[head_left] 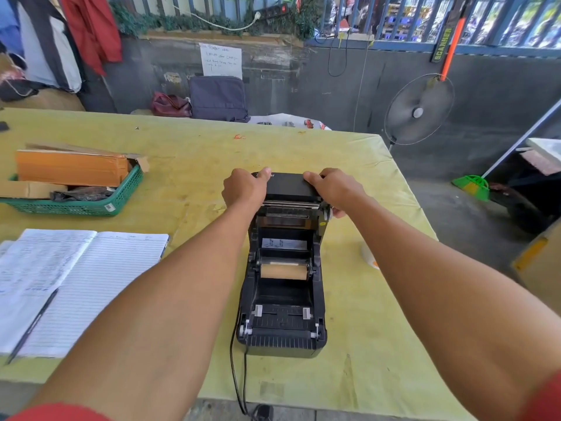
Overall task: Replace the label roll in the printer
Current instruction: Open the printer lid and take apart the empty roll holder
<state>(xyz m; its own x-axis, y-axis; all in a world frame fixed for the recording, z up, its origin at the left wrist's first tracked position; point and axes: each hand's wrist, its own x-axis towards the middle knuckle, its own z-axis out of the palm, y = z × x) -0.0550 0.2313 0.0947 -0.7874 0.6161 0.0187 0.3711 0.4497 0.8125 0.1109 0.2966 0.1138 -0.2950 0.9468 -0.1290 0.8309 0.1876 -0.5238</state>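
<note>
Yellow-green cloth covers the table [188,165], stained in spots. Concrete floor to the right, grey wall behind w/ railings on top. A handwritten notice [221,60] is stuck on the wall, clothes [91,28] hang top left, and a scanner wand [443,41] hangs top right above a standing fan [419,110]. A green broom [472,185] lies on the floor off the table's right side.

Counts:
- 1 printer [282,344], mid-table, its lid [290,186] swung up and open.
- 1 cardboard core [283,271], bare brown, lying across the roll bay betw. the two holders inside the printer.
- 1 black cable [236,375], running from the printer's near-left corner off the table edge.
- 2 hands on the lid. L hand [246,189] grasps the left end, thumb on top, fingers wrapped round the side. R hand [334,189] grasps the right end the same way, thumb on top, fingers curling down the side.
- 1 green basket [76,206] at left, holding an orange-brown stack and cardboard.
- 1 open lined notebook [91,268] near-left, w/ 1 pen [30,326] lying on it.
- 2 bags by the wall: dark bag [218,98], maroon bag [170,104].
- 1 white obj. [368,256] on the table, mostly hidden by the right forearm; can't tell what it is.
</note>
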